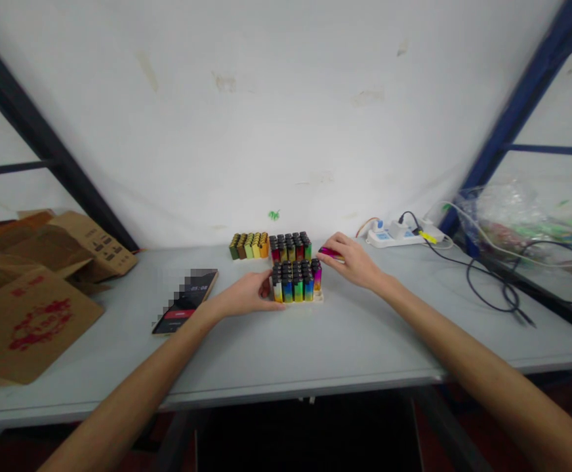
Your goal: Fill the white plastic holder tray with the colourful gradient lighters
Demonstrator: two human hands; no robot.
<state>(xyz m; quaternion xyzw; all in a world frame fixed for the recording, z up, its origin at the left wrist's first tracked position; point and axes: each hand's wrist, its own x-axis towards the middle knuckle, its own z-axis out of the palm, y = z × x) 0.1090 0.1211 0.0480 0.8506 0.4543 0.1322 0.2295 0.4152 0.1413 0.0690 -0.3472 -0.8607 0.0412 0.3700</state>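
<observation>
My left hand [251, 294] is at the left end of a white tray [318, 297] filled with upright lighters [297, 283]. Its thumb lies along the tray's front and its fingers go round the side, gripping it. These lighters have black tops and shiny bodies in blue, green, yellow and purple. To the right of them, my right hand [349, 259] is closed on a purple lighter [332, 253], held tilted with its dark end pointing left. The front right corner of the tray shows a bare slot. Behind stands another block of black-topped lighters [290, 246].
A group of yellow, green and orange lighters [249, 246] stands at the back left. A phone [185, 305] lies left of my left forearm. Cardboard boxes [44, 308] fill the left side. A power strip [399, 235] with cables [505, 305] sits at the right.
</observation>
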